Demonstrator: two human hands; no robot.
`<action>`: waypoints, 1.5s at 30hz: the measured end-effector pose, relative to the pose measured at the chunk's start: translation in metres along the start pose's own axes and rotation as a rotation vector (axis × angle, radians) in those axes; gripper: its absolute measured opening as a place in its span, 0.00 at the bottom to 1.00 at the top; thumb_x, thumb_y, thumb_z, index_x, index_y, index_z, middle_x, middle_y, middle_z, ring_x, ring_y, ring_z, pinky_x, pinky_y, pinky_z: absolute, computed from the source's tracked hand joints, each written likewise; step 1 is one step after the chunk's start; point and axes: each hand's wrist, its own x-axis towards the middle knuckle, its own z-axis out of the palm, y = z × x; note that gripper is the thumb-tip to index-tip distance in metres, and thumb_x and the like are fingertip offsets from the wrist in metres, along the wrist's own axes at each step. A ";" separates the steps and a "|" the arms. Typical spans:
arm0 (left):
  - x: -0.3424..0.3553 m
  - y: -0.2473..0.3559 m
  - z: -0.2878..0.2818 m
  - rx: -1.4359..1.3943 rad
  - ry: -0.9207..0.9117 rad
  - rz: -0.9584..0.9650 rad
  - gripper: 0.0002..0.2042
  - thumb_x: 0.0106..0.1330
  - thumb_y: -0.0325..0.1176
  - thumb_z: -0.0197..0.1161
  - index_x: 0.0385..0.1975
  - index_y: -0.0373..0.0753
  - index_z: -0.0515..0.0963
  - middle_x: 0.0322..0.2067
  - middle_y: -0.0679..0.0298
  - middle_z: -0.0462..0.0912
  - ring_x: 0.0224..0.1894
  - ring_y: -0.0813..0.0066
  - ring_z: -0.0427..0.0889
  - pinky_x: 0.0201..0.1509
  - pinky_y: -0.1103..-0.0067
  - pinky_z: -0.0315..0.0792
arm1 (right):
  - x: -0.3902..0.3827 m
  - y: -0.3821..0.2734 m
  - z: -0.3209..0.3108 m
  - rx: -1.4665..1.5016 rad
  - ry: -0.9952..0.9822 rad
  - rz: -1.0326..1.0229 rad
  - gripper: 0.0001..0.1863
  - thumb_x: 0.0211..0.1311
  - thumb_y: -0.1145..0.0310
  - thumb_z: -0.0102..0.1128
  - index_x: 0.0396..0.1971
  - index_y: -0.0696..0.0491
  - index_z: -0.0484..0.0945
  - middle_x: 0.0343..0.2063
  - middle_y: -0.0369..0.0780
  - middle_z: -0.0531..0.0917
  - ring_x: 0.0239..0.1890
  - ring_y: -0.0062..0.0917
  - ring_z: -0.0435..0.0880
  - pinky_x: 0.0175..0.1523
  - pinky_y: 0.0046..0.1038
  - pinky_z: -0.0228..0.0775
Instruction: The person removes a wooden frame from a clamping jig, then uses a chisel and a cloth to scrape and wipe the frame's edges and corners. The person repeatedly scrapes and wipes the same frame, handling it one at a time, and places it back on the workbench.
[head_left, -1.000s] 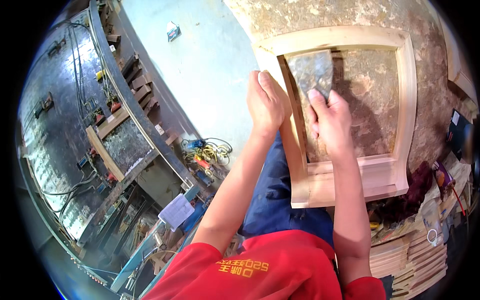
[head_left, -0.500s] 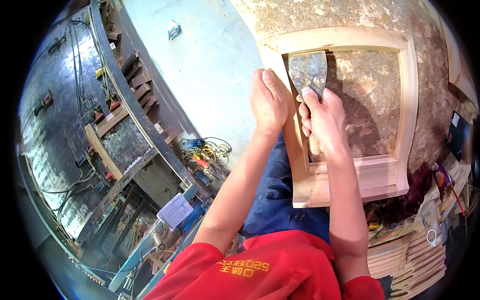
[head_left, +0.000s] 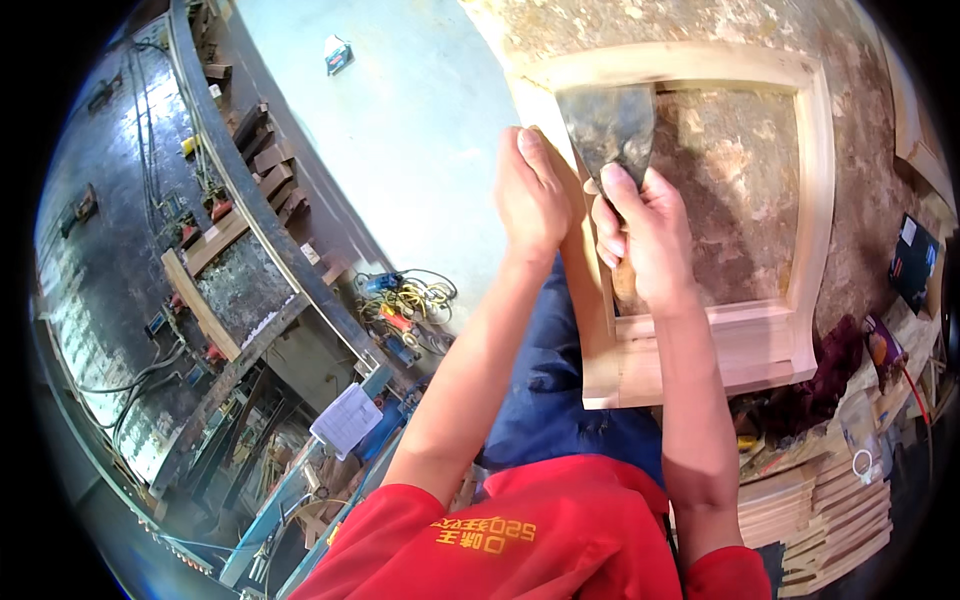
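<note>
Head camera is catching the right hand (head_left: pixel 640 225) driving the scraper (head_left: pixel 608 120) up and to the left, and its blade is now crossing the inner edge at the upper-left corner of the wooden frame (head_left: pixel 815 200)! That is probably centring the work on the corner where the top and left rails are meeting, though whether metal is actually touching wood, this angle isn't revealing. Right fingers are wrapping tightly around the wooden handle, thumb pressing near the base of the blade. Over on the outer side of the left rail, the left hand (head_left: pixel 533 190) is keeping its fingers curled together, thumb lying alongside; their tips are hiding, so there's no telling whether they are gripping or just bracing.

And the difference from half a second ago? Back then the blade was sitting inside the gap, looking crisp; now it is blurring and looming larger. The frame is staying in nearly the same spot, lying over the mottled brown surface (head_left: pixel 862 230), its lower left corner reaching over the blue trousers (head_left: pixel 540 400).
</note>
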 end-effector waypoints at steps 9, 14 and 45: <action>0.001 -0.046 -0.018 -0.644 -0.073 -0.393 0.18 0.83 0.39 0.47 0.55 0.29 0.74 0.40 0.56 0.85 0.33 0.73 0.81 0.37 0.75 0.76 | -0.080 -0.081 -0.093 -1.180 -0.110 -0.005 0.18 0.75 0.59 0.58 0.28 0.58 0.74 0.17 0.37 0.75 0.20 0.21 0.71 0.29 0.32 0.65; -0.039 -0.089 -0.037 -0.576 -0.062 -0.436 0.19 0.80 0.30 0.51 0.63 0.22 0.65 0.44 0.47 0.88 0.29 0.71 0.86 0.30 0.81 0.79 | -0.137 -0.069 -0.141 -1.399 0.009 0.040 0.16 0.75 0.62 0.57 0.32 0.60 0.74 0.19 0.44 0.74 0.22 0.29 0.70 0.32 0.36 0.66; -0.199 -0.021 -0.006 -0.388 -0.269 -0.507 0.23 0.69 0.43 0.72 0.54 0.33 0.75 0.47 0.61 0.82 0.47 0.71 0.80 0.54 0.73 0.74 | -0.272 -0.027 -0.360 -1.652 0.888 0.004 0.30 0.67 0.71 0.63 0.68 0.52 0.65 0.51 0.54 0.79 0.47 0.56 0.83 0.53 0.50 0.75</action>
